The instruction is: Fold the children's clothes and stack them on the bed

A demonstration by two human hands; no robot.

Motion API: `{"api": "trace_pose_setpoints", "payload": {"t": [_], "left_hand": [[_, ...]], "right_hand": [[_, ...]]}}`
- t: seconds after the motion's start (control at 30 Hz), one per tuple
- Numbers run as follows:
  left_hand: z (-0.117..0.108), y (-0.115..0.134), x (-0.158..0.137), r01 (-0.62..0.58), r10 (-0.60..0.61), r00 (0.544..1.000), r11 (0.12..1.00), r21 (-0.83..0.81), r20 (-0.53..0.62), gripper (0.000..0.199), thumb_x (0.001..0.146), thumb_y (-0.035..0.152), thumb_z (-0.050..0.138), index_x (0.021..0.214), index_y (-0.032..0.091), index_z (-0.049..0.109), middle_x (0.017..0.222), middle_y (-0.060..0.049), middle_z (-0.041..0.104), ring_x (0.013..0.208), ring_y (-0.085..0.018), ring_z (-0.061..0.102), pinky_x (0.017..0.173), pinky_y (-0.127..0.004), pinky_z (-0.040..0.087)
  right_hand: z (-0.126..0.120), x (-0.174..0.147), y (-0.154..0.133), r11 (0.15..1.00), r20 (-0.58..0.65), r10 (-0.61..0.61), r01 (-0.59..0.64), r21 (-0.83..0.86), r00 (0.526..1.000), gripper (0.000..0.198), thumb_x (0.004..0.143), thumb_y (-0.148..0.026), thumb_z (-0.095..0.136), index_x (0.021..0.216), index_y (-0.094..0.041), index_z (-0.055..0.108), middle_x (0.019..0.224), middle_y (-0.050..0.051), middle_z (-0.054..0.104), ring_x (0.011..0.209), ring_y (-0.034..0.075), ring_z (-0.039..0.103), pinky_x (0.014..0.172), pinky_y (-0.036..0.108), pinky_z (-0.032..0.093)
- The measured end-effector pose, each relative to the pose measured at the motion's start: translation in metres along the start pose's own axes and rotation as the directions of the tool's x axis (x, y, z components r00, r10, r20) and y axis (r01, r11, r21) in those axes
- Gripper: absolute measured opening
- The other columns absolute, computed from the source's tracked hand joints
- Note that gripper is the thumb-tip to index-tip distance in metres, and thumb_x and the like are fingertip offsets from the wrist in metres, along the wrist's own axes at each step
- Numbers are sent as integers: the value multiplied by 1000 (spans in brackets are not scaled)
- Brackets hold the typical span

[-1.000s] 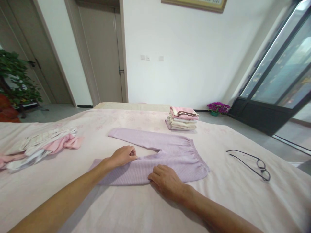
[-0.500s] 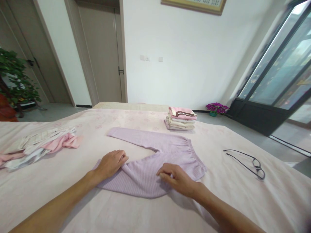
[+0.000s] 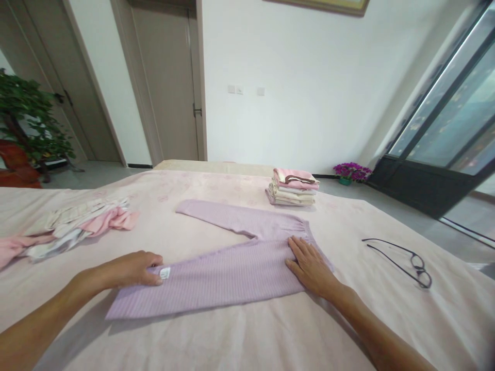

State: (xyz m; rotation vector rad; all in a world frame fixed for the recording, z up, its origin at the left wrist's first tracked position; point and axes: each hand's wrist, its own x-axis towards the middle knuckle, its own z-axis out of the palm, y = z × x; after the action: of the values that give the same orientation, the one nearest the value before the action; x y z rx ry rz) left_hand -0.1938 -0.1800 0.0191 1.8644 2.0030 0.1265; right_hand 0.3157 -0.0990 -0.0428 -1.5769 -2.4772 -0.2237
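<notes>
Lilac ribbed trousers (image 3: 232, 268) lie spread on the bed, waistband to the right and both legs pointing left. My left hand (image 3: 133, 269) is closed on the inner edge of the nearer leg, thumb on top, beside a small white label (image 3: 164, 273). That leg's hem reaches out to the left below the hand. Flat on the trousers near the gathered waistband rests my right hand (image 3: 309, 263), its fingers stretched out. The farther leg is untouched by either hand.
Crumpled clothes (image 3: 81, 226) in pink, white and beige lie at the left. A stack of folded clothes (image 3: 294, 188) stands beyond the waistband. Black-framed glasses (image 3: 417, 263) rest at the right on the pale pink bedsheet (image 3: 232, 340).
My left hand has moved left along the nearer leg and grips its edge. My right hand has shifted right and flattened near the waistband. The nearer leg is straighter and smoother.
</notes>
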Motion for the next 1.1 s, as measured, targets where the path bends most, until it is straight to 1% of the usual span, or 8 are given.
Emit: {"api": "trace_pose_setpoints", "payload": {"t": [0.13,0.2,0.33,0.47,0.6,0.83,0.97,1.1], "left_hand": [[0,29,-6,-79,88,994,989,125,-66,35,65,51,72,91,28,70,97,-6,70,94,-32,63,82,-39,45],[9,55,-7,-246,252,960,967,60,-125,35,80,52,62,105,29,69,115,-6,68,107,-29,61,94,-39,44],[42,109,-4,-640,633,767,765,-68,-99,45,97,47,44,139,33,52,145,-2,52,136,-23,44,116,-40,32],[72,129,4,-760,760,649,650,-7,42,63,97,54,42,154,35,25,162,-3,23,149,-27,20,122,-47,21],[82,118,4,-782,776,623,617,87,101,67,97,58,40,156,37,16,165,-3,8,150,-30,10,122,-53,12],[73,104,-13,-795,785,607,597,110,126,72,94,60,46,155,39,15,164,-2,7,150,-33,10,121,-56,14],[73,101,-16,-789,780,614,604,112,118,70,95,58,45,155,39,15,164,-1,9,150,-31,13,121,-55,14],[73,101,-15,-784,775,621,611,114,115,69,95,57,45,155,38,16,164,-2,10,150,-31,14,122,-54,11]], "right_hand": [[-14,1,-7,997,-59,58,-61,-49,997,69,96,-52,38,151,-11,32,156,16,34,146,33,25,116,54,26],[-19,-2,-15,996,-111,69,-74,-45,991,68,97,-51,35,152,-10,31,156,17,33,146,32,24,117,52,26],[-14,-15,-33,998,-124,-36,30,-52,992,66,99,-47,33,153,-9,28,159,18,27,148,31,19,118,51,26],[-4,-34,-28,984,-24,-161,159,-76,987,61,100,-47,34,153,-17,30,158,14,29,147,30,23,117,53,26],[-7,-46,0,987,-43,-134,129,-100,990,55,101,-43,35,151,-20,34,157,11,33,146,27,27,117,51,26],[-33,-42,28,993,-74,63,-55,105,995,43,85,-19,46,124,-20,63,138,10,57,126,26,53,104,45,43],[-50,-45,31,973,-29,-58,63,224,998,53,63,-4,44,106,-25,66,117,4,67,111,23,57,96,40,44],[-58,-45,32,976,23,-111,105,189,994,37,69,-4,45,94,-23,65,101,4,67,96,21,57,85,35,43]]}}
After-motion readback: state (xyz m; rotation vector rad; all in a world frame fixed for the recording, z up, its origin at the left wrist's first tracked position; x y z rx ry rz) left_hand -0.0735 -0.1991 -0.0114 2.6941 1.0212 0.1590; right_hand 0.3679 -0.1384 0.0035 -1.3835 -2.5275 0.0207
